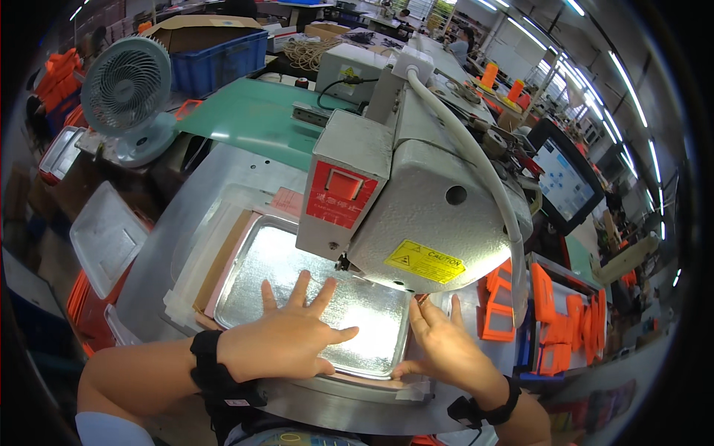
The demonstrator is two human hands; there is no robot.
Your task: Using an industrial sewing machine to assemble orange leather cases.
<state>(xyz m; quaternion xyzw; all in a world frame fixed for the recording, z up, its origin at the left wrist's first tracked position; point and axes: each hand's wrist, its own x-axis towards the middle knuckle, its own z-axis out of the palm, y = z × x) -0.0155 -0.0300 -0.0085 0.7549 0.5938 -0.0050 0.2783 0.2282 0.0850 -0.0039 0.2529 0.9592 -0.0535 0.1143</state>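
A rectangular silvery panel [290, 271] with rounded corners lies on the metal bed of a grey sewing machine [439, 201]. Brown and pink strips [223, 271] border it on the left. Flat over the panel, my left hand [286, 338] has its fingers spread and holds nothing. My right hand [450, 346] rests at the panel's right edge, thumb apart from the fingers. A small brownish bit shows by its fingertips, too small to make out. Just beyond my left fingertips is the needle area [342, 264] under the machine head, partly hidden.
A pale fan [126, 89] and a blue crate [219, 56] stand at the back left. Whitish trays [110, 234] lie on the left over orange pieces. Orange frames [554, 327] fill a bin on the right, below a screen [561, 175]. A green board [256, 115] lies behind.
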